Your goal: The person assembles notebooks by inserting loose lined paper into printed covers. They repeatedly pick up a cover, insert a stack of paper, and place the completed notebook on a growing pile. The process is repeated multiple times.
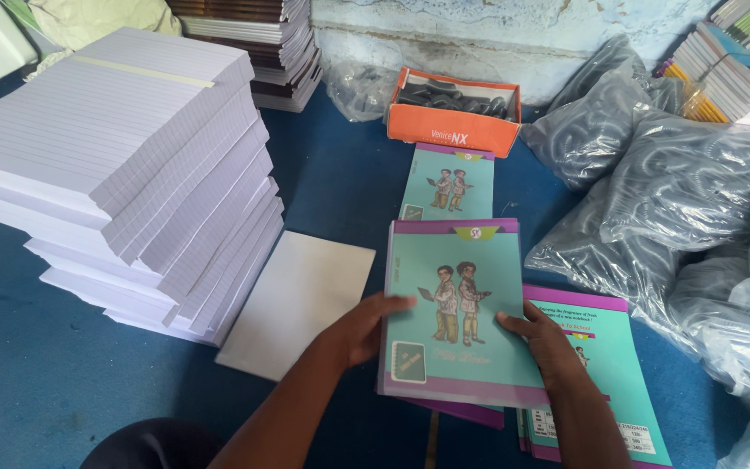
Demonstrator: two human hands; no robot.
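Observation:
My left hand [366, 327] grips the left edge of a teal notebook cover with a purple border and two cartoon figures [453, 313]. My right hand [542, 340] holds its right edge. The cover tops a small pile of similar covers lying on the blue floor. Another stack of teal covers [605, 373], back side up, lies under my right wrist. A further teal cover [450, 182] lies beyond the held one.
A tall, slanting stack of ruled white paper [123, 165] stands at left, with a blank white sheet [301, 300] beside it. An orange box of black coils [453, 108] sits at the back. Clear bags of coils [687, 200] fill the right. Notebook piles [271, 43] line the wall.

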